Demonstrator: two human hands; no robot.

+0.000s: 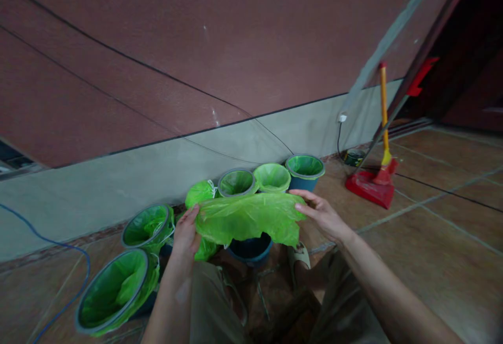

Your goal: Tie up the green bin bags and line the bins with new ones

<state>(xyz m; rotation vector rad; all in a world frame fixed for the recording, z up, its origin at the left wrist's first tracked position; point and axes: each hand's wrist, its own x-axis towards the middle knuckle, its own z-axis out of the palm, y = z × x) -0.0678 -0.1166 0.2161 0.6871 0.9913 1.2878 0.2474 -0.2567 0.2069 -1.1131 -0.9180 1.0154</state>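
Note:
A thin green plastic garbage bag is stretched sideways between my two hands. My left hand pinches its left end, and my right hand pinches the upper right corner between thumb and fingers. Below the bag, between my feet, stands a dark blue bucket with no liner visible; the bag hides part of its rim. Just beyond my left hand lies a bunched green bag with white drawstrings.
Bag-lined buckets stand along the wall: a grey-rimmed one, a green-covered one and a blue one. Two more lined buckets sit at left. A red dustpan and yellow-handled broom are at right. A blue cable crosses the floor.

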